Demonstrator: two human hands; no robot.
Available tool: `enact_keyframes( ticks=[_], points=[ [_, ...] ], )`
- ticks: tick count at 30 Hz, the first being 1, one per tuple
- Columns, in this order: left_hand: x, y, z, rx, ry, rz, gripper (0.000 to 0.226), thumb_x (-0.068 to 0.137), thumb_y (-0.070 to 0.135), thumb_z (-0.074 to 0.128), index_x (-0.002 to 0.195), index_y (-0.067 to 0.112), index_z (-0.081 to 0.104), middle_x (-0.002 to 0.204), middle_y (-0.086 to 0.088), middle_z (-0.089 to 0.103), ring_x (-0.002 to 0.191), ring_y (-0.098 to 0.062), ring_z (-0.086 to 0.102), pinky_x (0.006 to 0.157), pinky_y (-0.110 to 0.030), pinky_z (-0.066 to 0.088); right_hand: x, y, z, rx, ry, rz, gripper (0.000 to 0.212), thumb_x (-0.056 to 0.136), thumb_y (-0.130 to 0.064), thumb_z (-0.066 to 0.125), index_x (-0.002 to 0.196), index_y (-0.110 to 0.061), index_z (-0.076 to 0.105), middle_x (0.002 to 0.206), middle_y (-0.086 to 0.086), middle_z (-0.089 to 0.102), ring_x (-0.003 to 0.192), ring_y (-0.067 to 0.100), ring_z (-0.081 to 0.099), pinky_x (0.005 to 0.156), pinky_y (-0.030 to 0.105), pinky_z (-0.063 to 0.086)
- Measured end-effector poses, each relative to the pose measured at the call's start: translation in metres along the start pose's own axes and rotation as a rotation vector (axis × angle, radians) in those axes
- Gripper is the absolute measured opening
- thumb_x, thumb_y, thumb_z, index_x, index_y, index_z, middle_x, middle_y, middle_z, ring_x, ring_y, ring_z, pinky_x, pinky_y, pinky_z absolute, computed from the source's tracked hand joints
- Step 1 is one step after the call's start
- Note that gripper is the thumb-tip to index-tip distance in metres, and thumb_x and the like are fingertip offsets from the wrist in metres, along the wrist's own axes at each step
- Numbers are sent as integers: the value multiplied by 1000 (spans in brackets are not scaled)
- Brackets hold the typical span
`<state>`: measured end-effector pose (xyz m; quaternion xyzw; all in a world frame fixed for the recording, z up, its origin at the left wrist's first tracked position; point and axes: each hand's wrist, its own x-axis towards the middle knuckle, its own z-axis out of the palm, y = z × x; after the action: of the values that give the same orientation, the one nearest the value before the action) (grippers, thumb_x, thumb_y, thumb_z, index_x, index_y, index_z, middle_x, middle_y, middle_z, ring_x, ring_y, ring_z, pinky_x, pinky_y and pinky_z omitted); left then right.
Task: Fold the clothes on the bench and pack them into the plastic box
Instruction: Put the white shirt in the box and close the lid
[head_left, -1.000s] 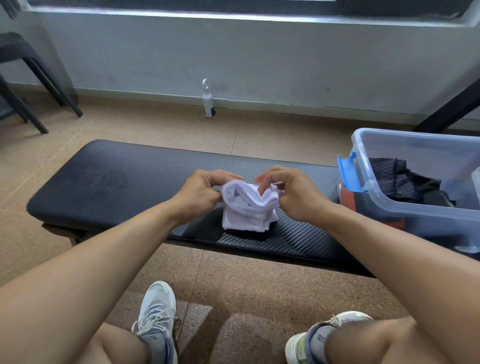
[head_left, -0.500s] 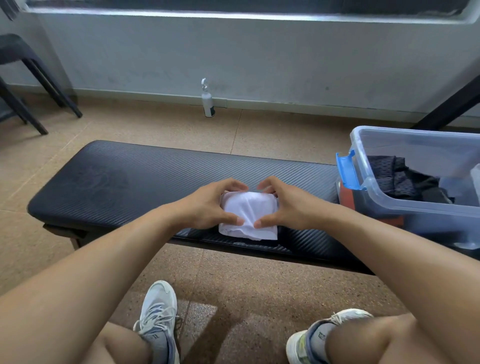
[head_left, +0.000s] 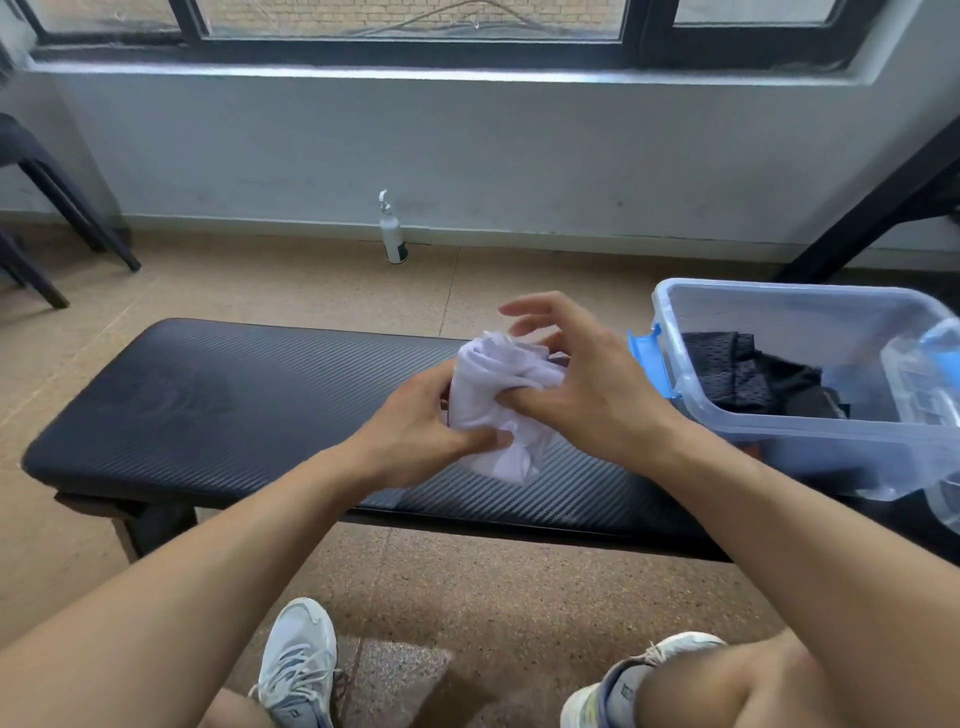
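- white garment (head_left: 501, 400): half a second before, it lay pressed flat on the bench (head_left: 249, 405) under both hands; now it was lifted off the pad as a bundle, at about 12 o'clock from the person's knees, with the box (head_left: 810, 431) at about 3 o'clock from it.
- left hand (head_left: 415, 431) gripped the bundle's lower left, thumb curled across the cloth.
- right hand (head_left: 587, 379) held it with the thumb pressed into the cloth; its fingers were spread over the top, whether touching i cannot tell.
- judgement: the folding looked finished and the carry to the box starting, though the bundle looked looser than when flat.
- dark clothes (head_left: 748, 374) already lay in the box.
- hidden: the bundle's far side and any fingers behind it; the box's right end was cut off; the frame was slightly blurred by motion.
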<state>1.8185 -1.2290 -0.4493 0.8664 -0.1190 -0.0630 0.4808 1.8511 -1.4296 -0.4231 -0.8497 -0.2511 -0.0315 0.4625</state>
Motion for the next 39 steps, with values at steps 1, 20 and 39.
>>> enact_keyframes(
  ticks=[1,20,39],
  points=[
    [2,6,3,-76,34,7,47,83,24,82,125,27,62,111,10,73,101,-4,69,84,-21,57,0,-1,-3,57,61,0,64,74,-15,84,130,-30,55,117,-9,62,99,8,64,76,21,55],
    [99,82,82,22,256,399,77,88,67,49,155,30,34,155,17,42,137,10,36,108,-5,28,-24,23,-119,3,713,134,34,92,-27,73,125,-31,66,104,-19,69,97,2,67,85,32,59],
    [129,99,136,599,-164,393,91,84,83,33,157,28,30,167,8,19,155,-9,-10,126,-40,-11,-39,91,-201,-286,206,903,26,100,-24,58,125,-24,60,96,6,66,76,18,60,61,29,49]
  ],
)
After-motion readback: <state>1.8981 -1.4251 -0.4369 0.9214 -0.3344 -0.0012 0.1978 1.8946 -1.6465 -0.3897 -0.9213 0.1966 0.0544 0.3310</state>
